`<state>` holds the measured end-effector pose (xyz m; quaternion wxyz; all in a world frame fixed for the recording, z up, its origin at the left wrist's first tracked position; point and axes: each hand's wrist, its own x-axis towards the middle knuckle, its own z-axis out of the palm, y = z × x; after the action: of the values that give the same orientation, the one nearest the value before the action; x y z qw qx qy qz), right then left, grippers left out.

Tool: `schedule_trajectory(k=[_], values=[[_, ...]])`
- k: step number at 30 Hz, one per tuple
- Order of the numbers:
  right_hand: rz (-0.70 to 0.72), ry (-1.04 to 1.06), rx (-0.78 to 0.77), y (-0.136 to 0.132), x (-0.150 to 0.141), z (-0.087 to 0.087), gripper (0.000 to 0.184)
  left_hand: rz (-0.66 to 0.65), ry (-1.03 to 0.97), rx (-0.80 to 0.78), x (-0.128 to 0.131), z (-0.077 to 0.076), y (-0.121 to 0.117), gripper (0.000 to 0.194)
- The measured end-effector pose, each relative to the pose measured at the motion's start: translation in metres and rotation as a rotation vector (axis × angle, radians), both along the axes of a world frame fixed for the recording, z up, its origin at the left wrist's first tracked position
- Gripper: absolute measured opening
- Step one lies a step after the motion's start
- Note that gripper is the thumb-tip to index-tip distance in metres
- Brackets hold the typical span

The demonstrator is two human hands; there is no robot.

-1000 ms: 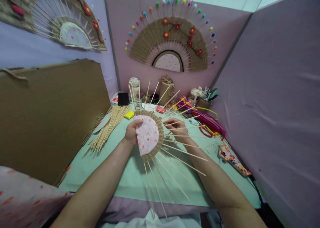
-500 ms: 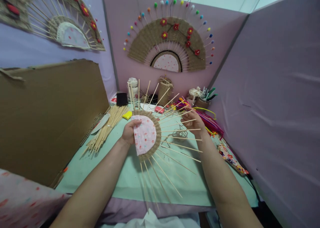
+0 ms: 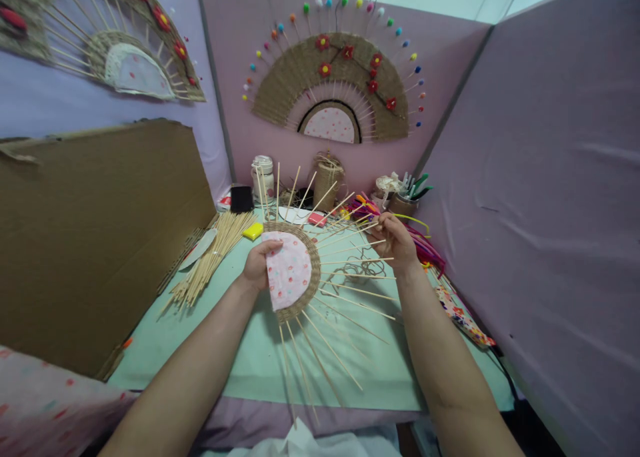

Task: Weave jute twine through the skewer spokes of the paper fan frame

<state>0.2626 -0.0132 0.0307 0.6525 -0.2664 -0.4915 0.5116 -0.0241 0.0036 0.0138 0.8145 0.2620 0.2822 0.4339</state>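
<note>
Head view: clamping one woven half-round (image 3: 291, 270) over the table (image 3: 235, 373) with the left hand (image 3: 257, 263); with the right hand (image 3: 397, 240) apart, by tips of sticks (image 3: 357, 261), cannot tell whether pinching; nearby, one yellow packet (image 3: 253, 231); on walls, two flowered fans (image 3: 345, 69)

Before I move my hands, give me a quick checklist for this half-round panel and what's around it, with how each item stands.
1. Left hand gripping the half-round panel: ok, thumb over the front near its straight edge.
2. Sticks fanned out from the woven rim: ok, spread around the curve.
3. Right hand near the stick tips: ok. Whether its fingers pinch a stick or twine: cannot tell.
4. Loose twine tidy: not ok, it lies in loops beyond the sticks.
5. Spare sticks within view: ok, bundled to the left of the panel.
</note>
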Motion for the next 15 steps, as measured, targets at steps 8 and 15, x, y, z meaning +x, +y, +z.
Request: schedule_trajectory(k=[8,15], values=[[-0.058,-0.009,0.039,0.0008,0.0011,-0.0014,0.014,0.019,0.019,0.005,0.0000,0.0008,0.0005,0.020],[-0.081,-0.107,-0.014,0.0030,0.0000,-0.0038,0.023,0.065,-0.009,0.028,0.0005,0.0008,0.0005,0.022]])
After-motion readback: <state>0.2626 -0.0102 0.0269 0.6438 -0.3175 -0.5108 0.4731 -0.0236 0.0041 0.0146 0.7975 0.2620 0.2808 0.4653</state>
